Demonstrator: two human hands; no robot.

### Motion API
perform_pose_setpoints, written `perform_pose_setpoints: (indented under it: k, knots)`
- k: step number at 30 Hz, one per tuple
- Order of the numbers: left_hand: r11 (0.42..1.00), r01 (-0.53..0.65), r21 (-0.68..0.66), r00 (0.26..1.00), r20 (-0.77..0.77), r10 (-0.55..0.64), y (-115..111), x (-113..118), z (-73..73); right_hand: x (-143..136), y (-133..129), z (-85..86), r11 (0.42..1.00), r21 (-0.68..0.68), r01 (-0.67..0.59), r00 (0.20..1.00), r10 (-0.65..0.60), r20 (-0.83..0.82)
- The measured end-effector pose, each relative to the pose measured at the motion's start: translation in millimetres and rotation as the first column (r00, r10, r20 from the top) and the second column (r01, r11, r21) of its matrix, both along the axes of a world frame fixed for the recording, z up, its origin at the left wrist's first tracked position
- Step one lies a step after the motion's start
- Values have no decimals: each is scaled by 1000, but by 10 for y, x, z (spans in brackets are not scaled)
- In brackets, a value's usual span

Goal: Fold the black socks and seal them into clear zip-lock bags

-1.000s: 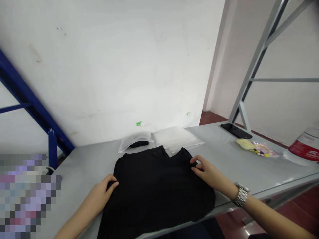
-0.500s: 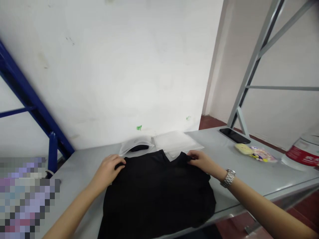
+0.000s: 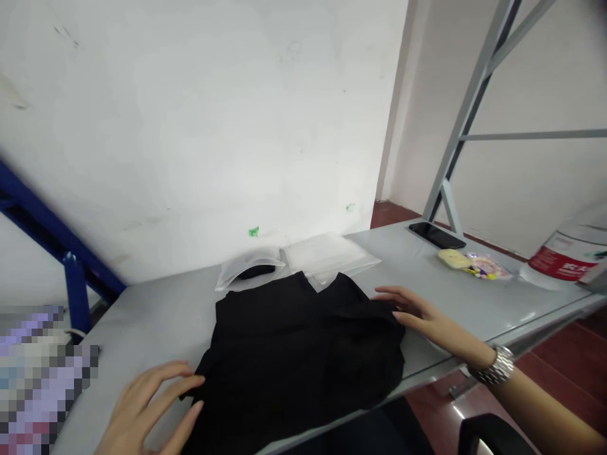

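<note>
A black garment [image 3: 284, 354] lies spread over the front of the grey table, with a V-shaped notch in its far edge and creases on its right part. My left hand [image 3: 152, 404] is at its lower left edge, fingers apart, fingertips touching the cloth. At the right edge, my right hand [image 3: 417, 313], with a metal watch on the wrist, has its fingers stretched out and the thumb apart, some cloth lying between them. Just beyond the garment lie a frosted plastic bag [image 3: 227, 268] with a dark item inside and a stack of flat frosted bags [image 3: 327, 253].
On the grey table [image 3: 156, 316], towards the right, are a black phone [image 3: 436, 236], a yellow item [image 3: 454, 258], a colourful small packet [image 3: 488, 266] and a large bottle with a red label [image 3: 564, 253]. A white wall [image 3: 227, 126] rises behind; a blue metal frame [image 3: 52, 234] stands left.
Both hands have left the garment's far corners and come down to its sides, the left one towards me, the right one outward. The cloth's right part is more creased. The view has shifted slightly.
</note>
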State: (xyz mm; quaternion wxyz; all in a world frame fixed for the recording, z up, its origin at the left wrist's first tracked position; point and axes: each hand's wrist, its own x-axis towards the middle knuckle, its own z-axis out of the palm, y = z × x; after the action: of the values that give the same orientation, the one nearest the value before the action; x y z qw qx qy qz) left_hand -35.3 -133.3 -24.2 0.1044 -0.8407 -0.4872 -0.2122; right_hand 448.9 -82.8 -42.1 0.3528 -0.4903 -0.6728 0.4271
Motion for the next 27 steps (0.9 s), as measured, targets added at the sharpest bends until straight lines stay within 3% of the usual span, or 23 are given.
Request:
perform_pose_setpoints:
  k: [4,7,11,14,18,20,22,24,26,27]
  knots:
    - [993,83,84,985,-160,-69,-55,530,107,-26,-5,89,996,-74,-41,994,48,100]
    - [991,134,32,944,-310,-117,-94,856,-4,-117,-42,202,995,-61,-76,970,88,228]
    - [997,31,-71,957,-287,-50,-155,1067,-183,-237,-47,344,998,40,-43,955,30,296]
    - [979,-10,-201,985,-172,-26,-208,1136,-186,-307,3,506,999,36,-3,967,-6,253]
    - [917,47,-396,985,173,25,-257,1092,-120,-647,113,894,975,-209,-68,997,58,-52]
    - [884,126,-450,908,412,80,-253,1008,-102,-999,177,1067,949,-261,-175,956,100,-276]
    - [889,179,-421,778,614,134,-234,918,-80,-1424,235,1138,901,-241,-361,853,215,-475]
    - [940,85,-331,648,735,200,-225,851,-40,-1824,275,1092,830,-185,-527,734,334,-591]
    - [961,-153,-229,583,765,275,-245,818,8,-2090,289,971,796,-168,-581,748,441,-496]
    - [948,-264,-179,601,738,307,-264,811,25,-2150,285,903,809,-122,-576,779,497,-383]
